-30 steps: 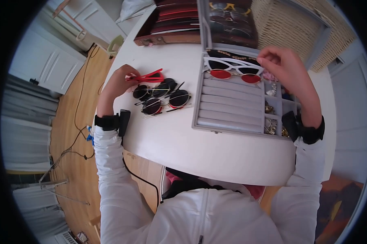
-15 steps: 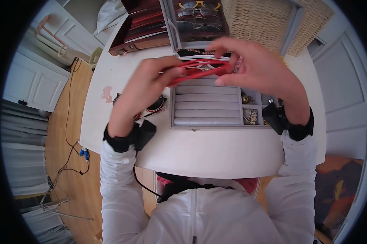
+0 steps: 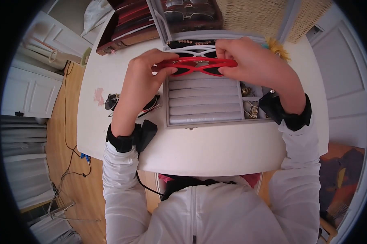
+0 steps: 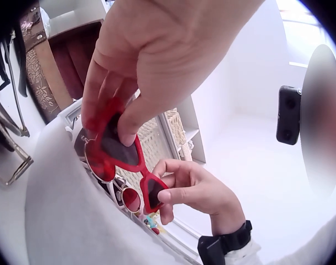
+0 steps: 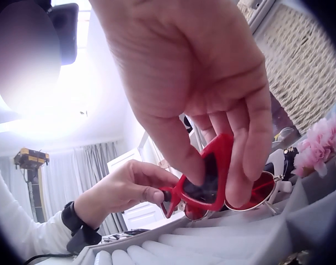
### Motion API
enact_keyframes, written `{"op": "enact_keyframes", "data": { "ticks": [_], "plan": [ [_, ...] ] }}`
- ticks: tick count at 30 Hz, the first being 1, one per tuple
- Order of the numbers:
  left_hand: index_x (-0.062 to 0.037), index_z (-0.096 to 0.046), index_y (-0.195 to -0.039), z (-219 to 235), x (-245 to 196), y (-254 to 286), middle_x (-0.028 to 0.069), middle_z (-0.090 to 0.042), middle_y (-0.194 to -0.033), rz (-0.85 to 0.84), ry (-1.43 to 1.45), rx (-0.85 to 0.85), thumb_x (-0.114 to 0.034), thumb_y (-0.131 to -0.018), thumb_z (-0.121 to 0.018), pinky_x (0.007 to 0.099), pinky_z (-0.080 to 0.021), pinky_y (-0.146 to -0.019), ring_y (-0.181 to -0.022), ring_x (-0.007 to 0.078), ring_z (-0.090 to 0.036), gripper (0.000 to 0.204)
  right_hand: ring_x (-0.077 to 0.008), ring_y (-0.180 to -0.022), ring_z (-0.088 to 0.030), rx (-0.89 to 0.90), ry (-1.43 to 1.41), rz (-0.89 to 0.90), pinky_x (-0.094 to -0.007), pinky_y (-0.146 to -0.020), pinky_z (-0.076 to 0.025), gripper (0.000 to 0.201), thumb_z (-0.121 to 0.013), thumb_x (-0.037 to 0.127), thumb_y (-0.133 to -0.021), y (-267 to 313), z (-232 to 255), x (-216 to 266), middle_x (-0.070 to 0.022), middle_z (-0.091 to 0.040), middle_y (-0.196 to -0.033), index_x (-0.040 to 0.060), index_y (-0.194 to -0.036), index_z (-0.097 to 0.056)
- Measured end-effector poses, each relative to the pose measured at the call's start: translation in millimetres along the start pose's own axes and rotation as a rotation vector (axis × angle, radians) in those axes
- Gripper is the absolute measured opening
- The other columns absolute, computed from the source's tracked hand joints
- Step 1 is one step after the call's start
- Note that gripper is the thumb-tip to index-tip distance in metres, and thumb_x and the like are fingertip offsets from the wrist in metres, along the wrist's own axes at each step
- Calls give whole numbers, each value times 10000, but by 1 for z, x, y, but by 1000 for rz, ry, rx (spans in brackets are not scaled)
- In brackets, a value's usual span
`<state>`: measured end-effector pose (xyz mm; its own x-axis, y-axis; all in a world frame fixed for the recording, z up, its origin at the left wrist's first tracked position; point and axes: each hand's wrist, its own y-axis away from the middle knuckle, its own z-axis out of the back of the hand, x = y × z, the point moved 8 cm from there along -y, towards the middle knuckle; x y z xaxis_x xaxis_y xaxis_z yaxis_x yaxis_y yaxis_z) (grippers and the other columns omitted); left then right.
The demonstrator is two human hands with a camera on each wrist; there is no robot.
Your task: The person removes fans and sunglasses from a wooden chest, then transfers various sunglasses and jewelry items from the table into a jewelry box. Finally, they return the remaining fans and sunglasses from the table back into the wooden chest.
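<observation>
Red-framed sunglasses with dark lenses (image 3: pixel 199 67) are held level over the back of a grey jewelry box (image 3: pixel 203 121). My left hand (image 3: pixel 140 79) pinches their left end, thumb in front; in the left wrist view its thumb lies on a lens (image 4: pixel 119 137). At the other end my right hand (image 3: pixel 258 63) pinches the frame between thumb and fingers, as the right wrist view shows too. Behind and below the red pair, white-framed sunglasses (image 3: pixel 191 49) lie in the box, with round red-lensed glasses (image 5: pixel 260 190) just in front of them.
Several dark round sunglasses (image 3: pixel 111 101) lie on the white table (image 3: pixel 183 156) left of the box, partly behind my left forearm. The box's raised lid (image 3: pixel 232 35) stands behind. A brown case (image 3: pixel 132 38) is at the back left, and small compartments at the right hold jewelry (image 3: pixel 252 109).
My left hand has carried the red sunglasses from the table's left side to over the box. The right hand has come left and taken their other end. The head view has shifted.
</observation>
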<state>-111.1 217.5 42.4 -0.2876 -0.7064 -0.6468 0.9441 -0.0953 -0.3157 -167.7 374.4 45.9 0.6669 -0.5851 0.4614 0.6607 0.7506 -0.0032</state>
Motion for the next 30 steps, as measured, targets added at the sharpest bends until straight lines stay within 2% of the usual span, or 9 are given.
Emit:
{"op": "enact_keyframes", "data": {
  "ticks": [3,4,10,14,16,17,19,21,30],
  "plan": [
    [0,-661,-1017,-1,-2,-1,80,-593,-841,-58,-49,9,44,-731,-668,271,-511,-740,-763,173,-600,289,-198,-569,-537,6,64,57,-311,-544,-420,146,-680,55,-719,-1,-6,-2,-114,-556,-623,-20,-780,-571],
    [-11,-675,-998,-1,-1,0,71,-572,-817,-69,-47,-9,39,-725,-675,271,-508,-701,-737,171,-577,277,-198,-569,-537,16,63,57,-311,-544,-420,146,-680,55,-719,-1,-7,-3,-114,-556,-623,-20,-780,-571],
    [-43,-694,-975,-7,9,1,64,-586,-831,-6,-79,34,37,-715,-684,267,-486,-630,-730,164,-585,272,-194,-572,-546,31,36,26,-299,-552,-431,166,-697,26,-688,-3,-10,-10,-103,-573,-632,-26,-776,-565],
    [-46,-696,-968,-6,11,0,65,-590,-832,-28,-118,25,35,-714,-685,260,-482,-630,-725,161,-585,266,-183,-566,-558,-33,53,25,-300,-545,-434,175,-704,17,-688,-3,-4,-8,-97,-586,-623,-18,-719,-536],
    [-29,-695,-906,-4,10,0,99,-609,-818,-47,-136,-12,-10,-712,-692,311,-495,-616,-695,240,-592,195,-183,-565,-565,-37,66,30,-300,-544,-434,184,-707,17,-688,-2,-4,-8,-98,-589,-619,-14,-702,-526],
    [-29,-695,-906,-4,10,0,99,-609,-818,-48,-137,-12,-10,-712,-692,311,-495,-616,-695,240,-592,195,-192,-571,-573,-22,86,30,-301,-542,-434,189,-710,21,-687,-3,-5,-9,-102,-590,-619,-11,-695,-524],
    [-45,-700,-952,-4,9,0,67,-592,-821,-81,-201,-6,29,-708,-693,261,-477,-622,-701,163,-577,255,-201,-577,-581,-11,106,30,-303,-540,-434,194,-714,25,-686,-3,-6,-11,-106,-592,-619,-9,-687,-522],
    [-37,-699,-932,-4,9,0,66,-594,-822,-77,-189,-1,32,-709,-691,260,-475,-620,-698,161,-574,234,-217,-583,-589,-107,135,106,-307,-537,-435,171,-701,10,-678,-1,0,-7,-114,-592,-622,-8,-682,-531],
    [-12,-676,-843,-11,14,-1,58,-599,-828,-4,-121,54,26,-711,-692,255,-455,-607,-702,158,-569,138,-223,-575,-586,-114,95,93,-310,-535,-441,131,-674,-22,-670,-2,1,-14,-124,-590,-621,-16,-690,-545]
  ]
}}
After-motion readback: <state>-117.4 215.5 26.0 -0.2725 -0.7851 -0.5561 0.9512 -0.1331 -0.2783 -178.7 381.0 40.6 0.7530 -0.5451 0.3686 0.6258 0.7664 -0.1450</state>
